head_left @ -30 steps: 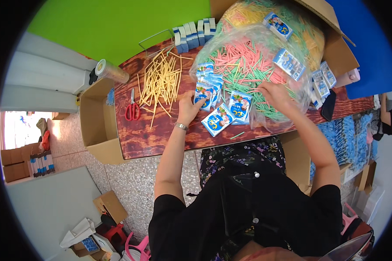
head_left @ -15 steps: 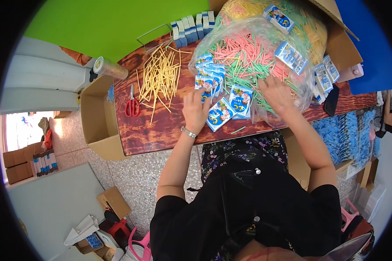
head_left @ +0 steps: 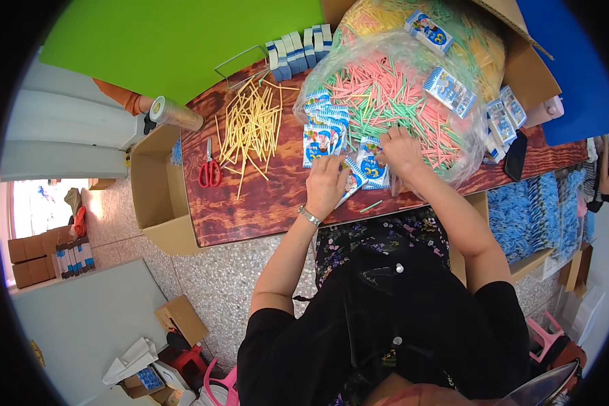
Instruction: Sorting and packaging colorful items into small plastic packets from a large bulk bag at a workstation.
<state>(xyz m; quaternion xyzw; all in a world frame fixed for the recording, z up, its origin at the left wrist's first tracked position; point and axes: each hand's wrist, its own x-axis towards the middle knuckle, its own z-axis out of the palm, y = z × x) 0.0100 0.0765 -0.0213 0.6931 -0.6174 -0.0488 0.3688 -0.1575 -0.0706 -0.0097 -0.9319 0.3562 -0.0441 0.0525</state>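
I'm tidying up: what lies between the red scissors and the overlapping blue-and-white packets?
In the head view, loose yellow sticks lie between the red scissors and those packets.

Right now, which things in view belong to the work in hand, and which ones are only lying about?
Seemingly in the work:
blue-and-white packets, at the left hand and right hand
pink and green sticks, beyond the right hand
perhaps the yellow sticks

Seemingly just lying about:
red-handled scissors
flat black object
cylindrical container

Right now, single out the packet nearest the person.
The slanted packet, partly covered by the left hand; the other packets lie farther back.
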